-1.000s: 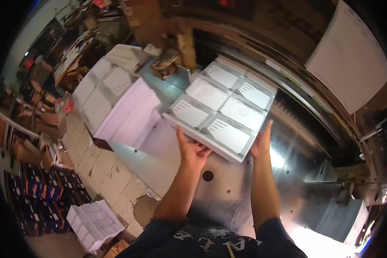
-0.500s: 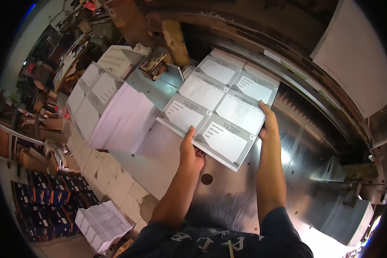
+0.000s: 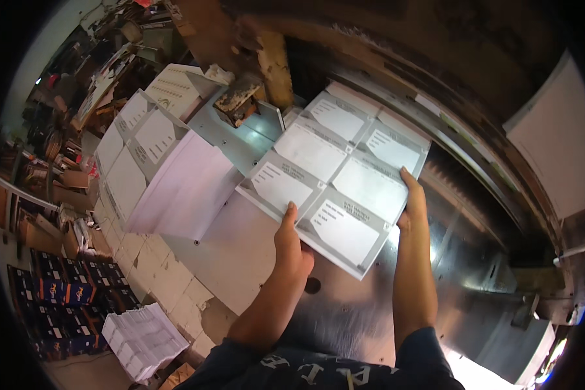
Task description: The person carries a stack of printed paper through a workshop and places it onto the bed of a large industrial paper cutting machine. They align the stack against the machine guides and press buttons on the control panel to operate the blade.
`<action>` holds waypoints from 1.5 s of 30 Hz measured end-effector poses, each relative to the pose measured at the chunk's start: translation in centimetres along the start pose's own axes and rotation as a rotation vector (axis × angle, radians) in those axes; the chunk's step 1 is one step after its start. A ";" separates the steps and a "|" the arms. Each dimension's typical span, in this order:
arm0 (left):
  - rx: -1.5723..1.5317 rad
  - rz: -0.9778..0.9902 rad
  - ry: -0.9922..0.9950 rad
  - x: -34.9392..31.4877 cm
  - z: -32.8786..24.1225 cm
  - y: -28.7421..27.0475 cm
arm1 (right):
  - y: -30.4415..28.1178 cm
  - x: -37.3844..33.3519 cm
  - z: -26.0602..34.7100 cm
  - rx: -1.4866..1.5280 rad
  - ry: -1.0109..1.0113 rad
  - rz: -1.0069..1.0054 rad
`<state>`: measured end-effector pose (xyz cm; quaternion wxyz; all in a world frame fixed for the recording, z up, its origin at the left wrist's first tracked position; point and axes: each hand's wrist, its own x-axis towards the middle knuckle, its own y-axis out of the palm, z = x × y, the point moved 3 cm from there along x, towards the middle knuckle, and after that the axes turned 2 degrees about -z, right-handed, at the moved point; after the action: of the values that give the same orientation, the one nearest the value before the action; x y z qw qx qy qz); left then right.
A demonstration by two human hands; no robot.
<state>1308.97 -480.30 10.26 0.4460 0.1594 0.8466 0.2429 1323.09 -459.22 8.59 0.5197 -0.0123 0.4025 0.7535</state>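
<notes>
A thick stack of printed paper sheets (image 3: pixel 312 146), grey and white in a grid of form-like panels, lies slanted on a shiny metal table (image 3: pixel 344 312). My left hand (image 3: pixel 294 240) grips its near left edge, thumb on top and fingers mostly hidden beneath or behind. On the right edge, my right hand (image 3: pixel 412 198) holds the stack the same way, thumb over the top sheet. The stack's far end reaches under the dark machine's metal bar (image 3: pixel 461 123). To the left stands a taller pile of similar sheets (image 3: pixel 182 182), its side edges fanned and leaning.
A worn metal block (image 3: pixel 239 99) sits beyond the stacks, beside a yellowish post (image 3: pixel 275 68). White sheets (image 3: pixel 552 136) hang at the right. Dark boxes (image 3: pixel 65 279) and a bundled white paper pile (image 3: pixel 143 341) stand on the floor at lower left.
The view has shifted slightly. Both hands keep their hold on the stack, which appears a little nearer to me; the leaning pile stays in place.
</notes>
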 end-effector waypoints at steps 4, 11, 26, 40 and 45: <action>0.036 -0.004 -0.005 -0.6 -0.3 0.2 | 0.1 -0.3 0.3 0.038 0.010 -0.001; 0.031 0.021 0.010 0.8 0.8 0.5 | -4.0 0.0 1.1 -0.173 -0.022 0.017; 0.176 0.036 -0.013 -0.7 1.3 -0.5 | -3.1 -4.1 -7.0 -0.303 -0.568 -0.162; 0.081 0.248 0.706 -0.2 5.8 0.2 | -4.3 -5.2 -5.9 -0.369 -0.649 -0.125; 0.106 0.322 0.749 -0.5 5.5 0.1 | -0.8 -7.5 -6.7 -0.665 -0.728 -0.204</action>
<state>1313.81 -479.04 8.01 0.0543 0.2132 0.9260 0.3067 1324.47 -469.01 6.88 0.6653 0.0474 -0.0699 0.7418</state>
